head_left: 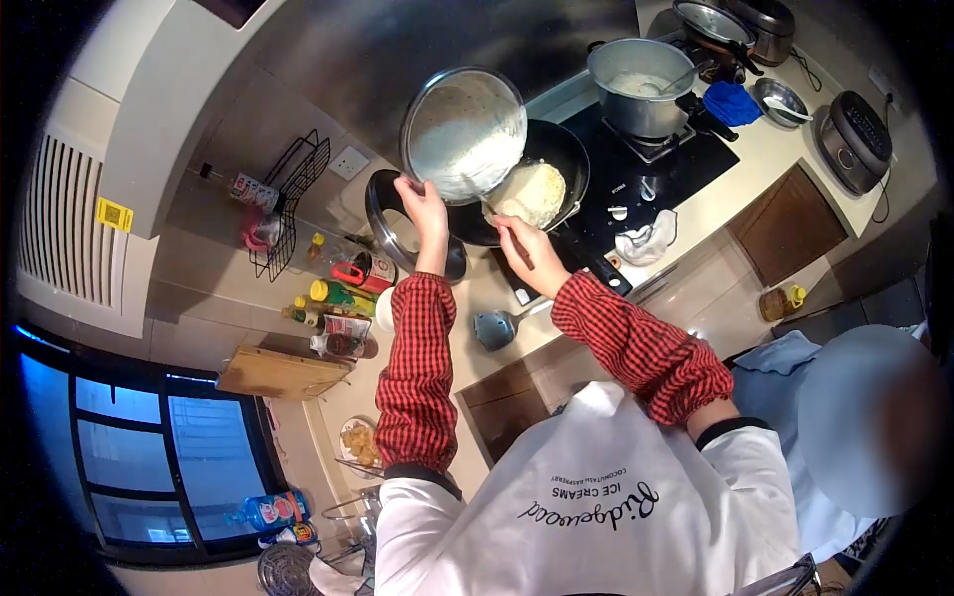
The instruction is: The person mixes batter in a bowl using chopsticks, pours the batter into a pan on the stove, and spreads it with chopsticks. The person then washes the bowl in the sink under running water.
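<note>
My left hand (425, 211) grips the rim of a metal mixing bowl (465, 134), which is tilted over a black wok (574, 164) on the stove. Pale, wet batter coats the inside of the bowl. A round of cream-coloured batter (535, 194) lies in the wok. My right hand (529, 254) is closed around a thin utensil at the bowl's lower edge; its kind is mostly hidden. Red-checked sleeves cover both forearms. Left of the wok, a glass-and-metal lid (402, 230) leans partly behind my left hand.
A large pot (644, 89) with a ladle stands on the far burner. A white cloth (646, 239) lies at the stove's front; a grey spatula (494, 329) rests on the counter. Bottles (338, 294) line the wall. Another person (775, 387) stands close at right.
</note>
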Tool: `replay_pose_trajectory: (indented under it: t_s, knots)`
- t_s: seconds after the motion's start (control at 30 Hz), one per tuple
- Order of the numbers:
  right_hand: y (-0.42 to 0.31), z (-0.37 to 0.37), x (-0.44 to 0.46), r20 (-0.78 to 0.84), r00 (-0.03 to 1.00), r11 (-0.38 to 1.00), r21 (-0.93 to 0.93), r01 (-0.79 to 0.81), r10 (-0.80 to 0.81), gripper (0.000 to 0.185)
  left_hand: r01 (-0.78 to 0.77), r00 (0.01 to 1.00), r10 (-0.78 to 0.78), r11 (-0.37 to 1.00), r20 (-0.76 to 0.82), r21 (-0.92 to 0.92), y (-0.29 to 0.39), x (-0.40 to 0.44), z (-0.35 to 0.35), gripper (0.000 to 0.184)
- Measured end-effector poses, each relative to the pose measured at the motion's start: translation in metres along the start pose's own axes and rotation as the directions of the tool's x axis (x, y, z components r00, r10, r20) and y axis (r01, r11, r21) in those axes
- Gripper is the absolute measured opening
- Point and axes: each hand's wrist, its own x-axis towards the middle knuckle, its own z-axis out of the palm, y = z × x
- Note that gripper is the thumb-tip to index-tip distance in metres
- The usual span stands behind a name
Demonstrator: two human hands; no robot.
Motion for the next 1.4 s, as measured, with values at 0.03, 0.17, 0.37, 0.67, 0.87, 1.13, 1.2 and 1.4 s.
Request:
replay_pose_trajectory:
  t_s: [0.03, 0.17, 0.37, 0.67, 0.87, 1.13, 1.2, 1.4]
  knots:
    - [0.003, -0.002, -0.001, -0.006, 1.0, 0.997, -0.078, 0.002, -0.003, 0.017, -0.08, 0.997, 0.078, 0.987, 0.018, 0.14, 0.002, 0.0, -0.003, 0.026]
    - [-0.004, 0.019, 0.004, -0.119, 0.968, 0.973, -0.097, 0.211, -0.222, 0.02, -0.331, 0.943, 0.293, 0.875, 0.158, 0.353, 0.004, -0.003, -0.006, 0.053]
    - [0.021, 0.029, 0.001, -0.1, 0.994, 0.986, -0.162, 0.037, -0.054, 0.02, -0.419, 0.903, 0.326, 0.811, 0.279, 0.409, 0.043, -0.011, 0.003, 0.029]
    - [0.011, -0.03, 0.047, 0.182, 0.968, 0.939, -0.266, 0.216, -0.171, 0.01, -0.537, 0.837, 0.376, 0.706, 0.398, 0.462, 0.043, 0.002, 0.005, 0.039]
    - [0.033, -0.094, 0.092, 0.415, 0.877, 0.848, -0.35, 0.398, -0.24, 0.006, -0.5, 0.858, 0.341, 0.726, 0.384, 0.473, 0.044, 0.013, 0.004, 0.049]
    - [0.037, -0.098, 0.103, 0.624, 0.751, 0.801, -0.326, 0.503, -0.218, 0.007, -0.511, 0.852, 0.376, 0.75, 0.366, 0.419, 0.054, 0.016, 0.013, 0.03]
    - [0.03, -0.096, 0.11, 0.639, 0.706, 0.731, -0.319, 0.603, -0.304, 0.011, -0.524, 0.844, 0.39, 0.749, 0.369, 0.405, 0.059, 0.024, 0.015, 0.027]
    - [-0.006, -0.11, 0.133, 0.841, 0.524, 0.552, -0.376, 0.744, -0.134, 0.024, -0.476, 0.866, 0.319, 0.761, 0.384, 0.441, 0.064, 0.037, 0.01, 0.049]
